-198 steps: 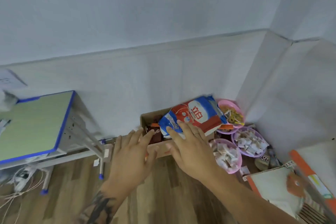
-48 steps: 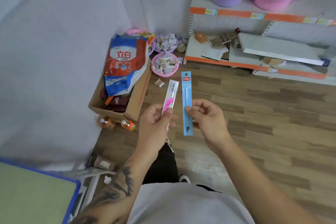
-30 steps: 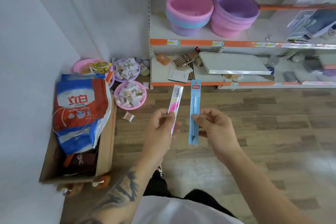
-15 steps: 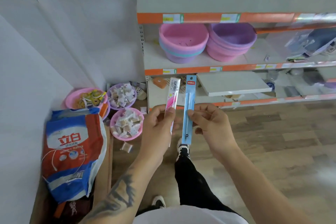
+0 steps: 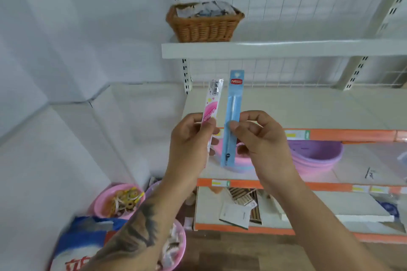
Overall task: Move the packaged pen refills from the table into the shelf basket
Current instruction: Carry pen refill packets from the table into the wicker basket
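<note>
White shelving w/ orange edge strips fills the head view; wicker basket [image 5: 204,22] sits on top shelf [image 5: 286,49], papers inside. Left hand [image 5: 189,143] pinches pink refill pack [image 5: 211,112] upright, thumb in front. Right hand [image 5: 262,141] pinches blue refill pack [image 5: 231,116] upright, just beside it. Both packs are well below the basket. Purple basins [image 5: 317,156] sit on a lower shelf.

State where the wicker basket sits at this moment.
In the head view, the wicker basket stands at the left end of the top white shelf, above and apart from the two held refill packs.
</note>
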{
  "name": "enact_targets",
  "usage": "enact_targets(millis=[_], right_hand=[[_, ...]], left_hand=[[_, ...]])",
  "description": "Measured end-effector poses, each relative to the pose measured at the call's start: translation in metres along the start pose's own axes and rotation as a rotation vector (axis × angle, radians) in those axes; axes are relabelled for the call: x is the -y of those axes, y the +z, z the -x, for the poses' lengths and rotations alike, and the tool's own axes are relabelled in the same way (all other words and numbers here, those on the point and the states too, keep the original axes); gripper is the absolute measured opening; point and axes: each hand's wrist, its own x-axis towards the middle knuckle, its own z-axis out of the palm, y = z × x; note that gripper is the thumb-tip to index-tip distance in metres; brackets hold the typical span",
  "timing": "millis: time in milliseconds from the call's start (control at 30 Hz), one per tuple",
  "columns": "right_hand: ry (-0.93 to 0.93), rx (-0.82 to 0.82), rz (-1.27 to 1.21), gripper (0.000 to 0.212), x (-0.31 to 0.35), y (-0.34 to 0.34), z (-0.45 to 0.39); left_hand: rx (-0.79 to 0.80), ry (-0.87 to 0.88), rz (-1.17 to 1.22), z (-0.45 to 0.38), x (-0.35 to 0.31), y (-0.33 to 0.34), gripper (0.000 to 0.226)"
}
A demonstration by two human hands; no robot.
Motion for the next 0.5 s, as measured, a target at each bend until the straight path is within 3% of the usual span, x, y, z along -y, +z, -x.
enact_targets(millis=[367,500], right_hand=[[-0.277,0.125,0.040,0.010,0.094,0.016,-0.147],[-0.371,0.048,0.003,0.019,0.130,0.037,-0.184]], left_hand=[[-0.132,0.170,0.043,-0.093,-0.065,0.038,0.008],[-0.162,0.180,0.082,-0.116,-0.088,0.038,0.008]])
